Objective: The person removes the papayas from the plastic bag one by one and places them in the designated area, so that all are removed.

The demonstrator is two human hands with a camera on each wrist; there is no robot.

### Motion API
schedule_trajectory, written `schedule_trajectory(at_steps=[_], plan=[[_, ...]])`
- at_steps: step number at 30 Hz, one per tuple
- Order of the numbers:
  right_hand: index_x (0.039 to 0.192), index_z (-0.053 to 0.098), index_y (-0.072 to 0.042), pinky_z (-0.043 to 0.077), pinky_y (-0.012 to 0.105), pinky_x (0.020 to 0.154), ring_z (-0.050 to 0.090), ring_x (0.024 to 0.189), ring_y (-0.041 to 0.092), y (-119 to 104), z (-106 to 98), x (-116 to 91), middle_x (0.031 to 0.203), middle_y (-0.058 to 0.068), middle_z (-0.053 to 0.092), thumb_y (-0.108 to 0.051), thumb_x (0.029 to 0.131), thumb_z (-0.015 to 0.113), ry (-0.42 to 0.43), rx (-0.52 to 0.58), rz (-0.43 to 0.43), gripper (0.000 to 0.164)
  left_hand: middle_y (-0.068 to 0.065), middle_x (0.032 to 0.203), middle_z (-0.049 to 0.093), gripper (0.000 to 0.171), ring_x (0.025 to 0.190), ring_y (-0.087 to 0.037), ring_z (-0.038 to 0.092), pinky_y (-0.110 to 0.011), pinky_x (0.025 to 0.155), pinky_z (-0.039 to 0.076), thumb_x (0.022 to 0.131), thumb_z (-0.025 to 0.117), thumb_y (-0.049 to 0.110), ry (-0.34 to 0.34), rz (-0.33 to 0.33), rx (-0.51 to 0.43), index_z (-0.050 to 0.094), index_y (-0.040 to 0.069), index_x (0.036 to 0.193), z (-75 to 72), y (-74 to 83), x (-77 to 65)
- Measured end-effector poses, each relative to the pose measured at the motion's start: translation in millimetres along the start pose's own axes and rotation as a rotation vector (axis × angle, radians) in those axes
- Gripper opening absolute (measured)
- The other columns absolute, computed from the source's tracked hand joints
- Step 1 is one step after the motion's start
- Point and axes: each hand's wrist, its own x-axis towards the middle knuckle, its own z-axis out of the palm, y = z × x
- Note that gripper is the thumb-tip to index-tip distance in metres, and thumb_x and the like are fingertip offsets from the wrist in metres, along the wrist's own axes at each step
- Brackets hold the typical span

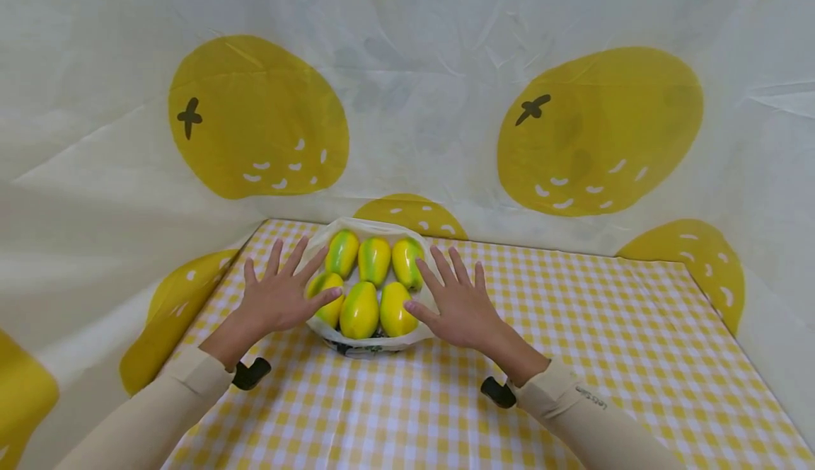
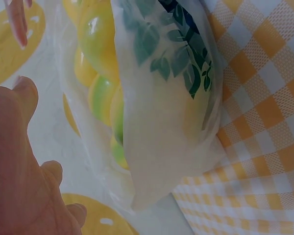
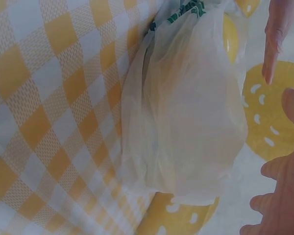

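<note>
Several yellow-green mangoes lie in two rows inside an open white plastic bag on the table. Green leaf prints mark the bag's side in the left wrist view, where some mangoes show past its rim. My left hand is spread over the bag's left edge, palm down, fingers straight. Over the right edge, my right hand is spread the same way. Both wrist views show the hands above the bag, apart from its side. Neither hand holds anything.
A yellow-and-white checked cloth covers the table. Behind it and along both sides hangs a pale curtain printed with big yellow fruit. The bag stands near the table's back edge, left of the middle.
</note>
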Motion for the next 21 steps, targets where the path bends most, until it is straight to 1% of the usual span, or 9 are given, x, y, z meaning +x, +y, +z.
schedule_trajectory(at_steps=[8, 15, 18, 21], plan=[[0.168, 0.019, -0.024, 0.000, 0.077, 0.123, -0.008, 0.163, 0.041, -3.4, 1.2, 2.7, 0.178, 0.006, -0.001, -0.067, 0.103, 0.044, 0.010, -0.012, -0.009, 0.082, -0.012, 0.178, 0.000, 0.091, 0.160, -0.052, -0.009, -0.087, 0.112, -0.009, 0.095, 0.037, 0.083, 0.015, -0.001, -0.008, 0.014, 0.035, 0.168, -4.6, -3.2, -0.7], [0.168, 0.018, -0.027, -0.001, 0.076, 0.123, -0.009, 0.163, 0.041, -2.9, 6.3, 0.2, 0.178, 0.006, 0.000, -0.069, 0.103, 0.042, 0.003, -0.014, -0.002, 0.081, -0.012, 0.178, 0.000, 0.090, 0.159, -0.053, -0.008, -0.086, 0.112, -0.010, 0.095, 0.037, 0.083, 0.009, 0.003, -0.015, 0.013, 0.036, 0.168, 0.6, -5.1, -1.3], [0.168, 0.020, -0.026, 0.001, 0.077, 0.123, -0.006, 0.163, 0.043, -2.7, 8.5, -1.6, 0.178, 0.007, 0.003, -0.069, 0.103, 0.043, 0.011, -0.018, -0.002, 0.082, -0.012, 0.178, 0.000, 0.090, 0.159, -0.052, -0.009, -0.086, 0.112, -0.011, 0.095, 0.037, 0.083, 0.011, 0.006, -0.021, 0.012, 0.037, 0.168, 3.7, -5.5, -1.2], [0.168, 0.020, -0.026, 0.001, 0.077, 0.123, -0.005, 0.163, 0.043, -2.7, 10.7, -3.2, 0.178, 0.006, 0.003, -0.069, 0.103, 0.043, 0.003, -0.022, 0.003, 0.082, -0.013, 0.177, 0.002, 0.090, 0.159, -0.052, -0.009, -0.086, 0.112, -0.010, 0.095, 0.037, 0.083, 0.021, 0.008, -0.030, 0.014, 0.036, 0.168, 6.9, -6.1, -2.0]])
